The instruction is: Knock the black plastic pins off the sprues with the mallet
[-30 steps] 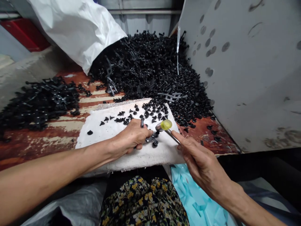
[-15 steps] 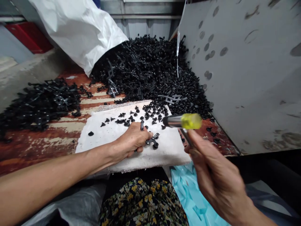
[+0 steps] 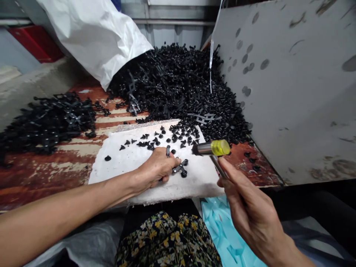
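Note:
My left hand (image 3: 157, 167) is closed round a black scissor linkage (image 3: 181, 167), pressed against the white pad (image 3: 111, 174). Its jointed bars stick out from the fingers on the right and at the top. A mallet (image 3: 205, 148) with a yellow face, a dark opposite face and a metal head is gripped by the handle in my right hand (image 3: 244, 200). The head hangs to the right of the linkage, apart from it. Small black round-headed pegs (image 3: 168, 140) lie scattered on the pad just beyond my left hand.
A large heap of black parts (image 3: 178, 81) covers the back, partly under a white sack (image 3: 97, 37). Another pile of linkages (image 3: 52, 118) sits at left. A grey panel (image 3: 292, 92) bounds the right side. Turquoise sheeting (image 3: 225, 230) hangs below the table edge.
The mallet and my right hand have moved slightly left and down, and the yellow face is less blurred. My left hand keeps its hold on the linkage in the same place.

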`<action>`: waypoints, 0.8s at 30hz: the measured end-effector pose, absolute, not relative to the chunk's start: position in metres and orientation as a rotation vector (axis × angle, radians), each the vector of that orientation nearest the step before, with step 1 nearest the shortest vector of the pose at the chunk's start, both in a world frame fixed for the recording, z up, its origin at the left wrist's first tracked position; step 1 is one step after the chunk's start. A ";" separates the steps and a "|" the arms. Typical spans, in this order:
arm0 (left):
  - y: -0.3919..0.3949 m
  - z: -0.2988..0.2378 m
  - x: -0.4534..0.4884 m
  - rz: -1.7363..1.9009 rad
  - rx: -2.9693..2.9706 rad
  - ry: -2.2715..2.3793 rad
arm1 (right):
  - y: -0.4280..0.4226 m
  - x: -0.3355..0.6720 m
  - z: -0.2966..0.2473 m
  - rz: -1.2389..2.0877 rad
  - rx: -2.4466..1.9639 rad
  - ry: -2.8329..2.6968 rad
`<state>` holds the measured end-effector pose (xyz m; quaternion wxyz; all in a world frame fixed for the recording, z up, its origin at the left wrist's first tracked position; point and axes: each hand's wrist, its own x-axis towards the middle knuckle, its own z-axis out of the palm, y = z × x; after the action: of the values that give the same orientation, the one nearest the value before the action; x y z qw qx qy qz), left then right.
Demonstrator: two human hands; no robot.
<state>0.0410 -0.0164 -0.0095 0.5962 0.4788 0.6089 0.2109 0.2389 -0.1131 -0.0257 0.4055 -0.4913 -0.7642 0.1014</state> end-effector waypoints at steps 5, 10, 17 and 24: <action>-0.017 0.003 0.037 0.428 1.186 1.438 | -0.109 0.243 -0.027 0.404 -1.324 -1.955; -0.020 0.019 0.024 0.371 1.140 1.365 | -0.102 0.245 -0.036 0.465 -1.423 -1.686; -0.018 0.004 0.011 0.387 1.373 1.307 | -0.098 0.244 -0.052 0.493 -1.424 -1.829; -0.013 -0.003 0.010 0.377 1.528 1.281 | -0.098 0.244 -0.051 0.399 -1.444 -1.902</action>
<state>0.0101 -0.0128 -0.0030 0.5276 0.6396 0.5363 0.1579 0.2443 -0.0981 -0.0512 0.3526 -0.5581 -0.7351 0.1542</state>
